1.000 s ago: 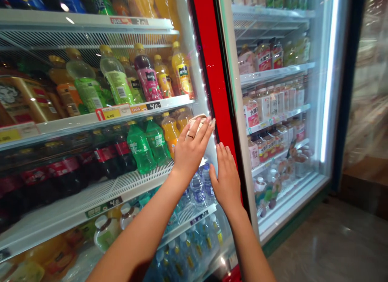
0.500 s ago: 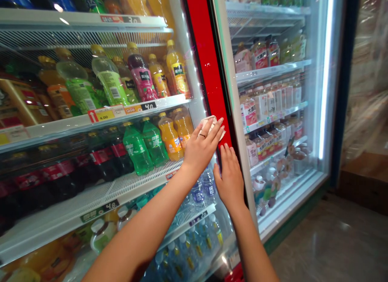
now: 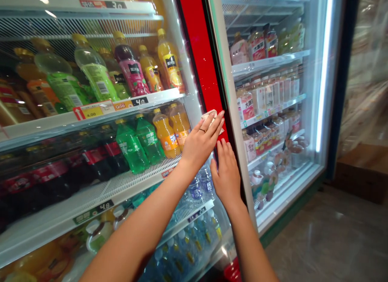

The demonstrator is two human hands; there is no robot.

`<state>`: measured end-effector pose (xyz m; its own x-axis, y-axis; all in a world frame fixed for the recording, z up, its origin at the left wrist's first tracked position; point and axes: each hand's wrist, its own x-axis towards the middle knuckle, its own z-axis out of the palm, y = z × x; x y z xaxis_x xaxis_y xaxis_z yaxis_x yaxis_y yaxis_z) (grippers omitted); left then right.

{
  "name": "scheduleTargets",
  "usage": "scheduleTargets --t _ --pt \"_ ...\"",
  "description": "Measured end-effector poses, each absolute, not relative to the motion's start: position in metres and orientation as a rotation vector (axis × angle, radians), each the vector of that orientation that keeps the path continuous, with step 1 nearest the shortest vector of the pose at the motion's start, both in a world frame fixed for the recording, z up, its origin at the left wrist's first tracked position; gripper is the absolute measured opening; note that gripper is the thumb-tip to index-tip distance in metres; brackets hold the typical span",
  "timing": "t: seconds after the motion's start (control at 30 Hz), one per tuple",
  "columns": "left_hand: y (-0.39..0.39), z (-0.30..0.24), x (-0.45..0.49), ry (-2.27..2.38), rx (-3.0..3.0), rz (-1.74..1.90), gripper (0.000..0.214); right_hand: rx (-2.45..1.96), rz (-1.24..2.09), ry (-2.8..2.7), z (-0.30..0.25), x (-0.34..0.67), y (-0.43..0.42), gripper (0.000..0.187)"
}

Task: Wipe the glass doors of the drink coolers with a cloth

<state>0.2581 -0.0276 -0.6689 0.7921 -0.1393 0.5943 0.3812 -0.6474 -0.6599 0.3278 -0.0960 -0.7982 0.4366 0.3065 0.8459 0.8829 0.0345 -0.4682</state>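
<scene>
My left hand (image 3: 198, 144), with a dark ring on one finger, reaches up from the lower left. Its fingers press a crumpled whitish cloth (image 3: 209, 114) against the red door frame (image 3: 203, 59) of a drinks cooler. Most of the cloth is hidden beneath those fingers. Just below and to the right, my right hand (image 3: 228, 173) lies with its fingers stretched out along the same frame, holding nothing. Behind the glass beside my left hand stand orange soda bottles (image 3: 166, 132) and green soda bottles (image 3: 131, 146).
A second lit cooler (image 3: 269, 59) with several shelves of drinks stands to the right. Juice bottles (image 3: 171, 64) and dark cola bottles (image 3: 93, 154) fill the left cooler's shelves. Grey floor (image 3: 330, 237) and a brown cardboard box (image 3: 360, 175) lie at the far right.
The camera view has shifted a little, so the shelves sit further left and higher. My left hand and the cloth have slid slightly up and right on the frame; my right hand stays close below.
</scene>
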Motion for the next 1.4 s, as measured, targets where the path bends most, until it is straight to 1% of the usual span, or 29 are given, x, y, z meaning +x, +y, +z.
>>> scheduleTargets --t 0.1,0.2,0.33,0.47,0.53,0.6,0.67,0.77,0.87,0.93,1.07,1.2,1.3,1.4 --pt "-0.025 -0.648 0.273 -0.220 -2.145 -0.893 0.068 -1.509 -0.626 -1.095 -0.799 0.329 -0.095 0.065" --pt "-0.026 -0.641 0.280 -0.195 -2.155 -0.914 0.066 -1.496 -0.649 -1.086 -0.801 0.332 -0.093 0.064" --pt "-0.035 -0.641 0.287 -0.115 -2.150 -0.796 0.055 -1.505 -0.671 -1.063 -0.805 0.332 -0.091 0.066" --pt "-0.040 -0.641 0.289 -0.120 -2.117 -0.752 0.044 -1.508 -0.664 -1.080 -0.808 0.331 -0.090 0.070" --pt "-0.038 -0.645 0.282 -0.109 -2.116 -0.744 0.045 -1.507 -0.660 -1.077 -0.809 0.331 -0.091 0.071" --pt "-0.034 -0.649 0.270 -0.116 -2.127 -0.755 0.050 -1.512 -0.654 -1.071 -0.810 0.333 -0.092 0.071" --pt "-0.031 -0.651 0.261 -0.166 -2.144 -0.789 0.057 -1.518 -0.648 -1.068 -0.810 0.334 -0.093 0.069" --pt "-0.031 -0.649 0.261 -0.257 -2.151 -0.822 0.061 -1.519 -0.655 -1.064 -0.811 0.335 -0.095 0.065" --pt "-0.036 -0.651 0.272 -0.257 -2.163 -0.763 0.061 -1.516 -0.659 -1.066 -0.814 0.336 -0.094 0.064" --pt "-0.038 -0.657 0.275 -0.214 -2.165 -0.706 0.057 -1.516 -0.659 -1.074 -0.816 0.337 -0.093 0.065" --pt "-0.036 -0.669 0.254 -0.143 -2.139 -0.665 0.050 -1.509 -0.664 -1.068 -0.822 0.341 -0.092 0.063" --pt "-0.031 -0.663 0.232 -0.210 -2.127 -0.769 0.057 -1.485 -0.653 -1.068 -0.823 0.343 -0.092 0.061" --pt "-0.033 -0.659 0.237 -0.280 -2.123 -0.833 0.062 -1.459 -0.643 -1.072 -0.823 0.342 -0.092 0.061" --pt "-0.038 -0.670 0.246 -0.258 -2.130 -0.773 0.056 -1.450 -0.635 -1.072 -0.824 0.341 -0.089 0.060"
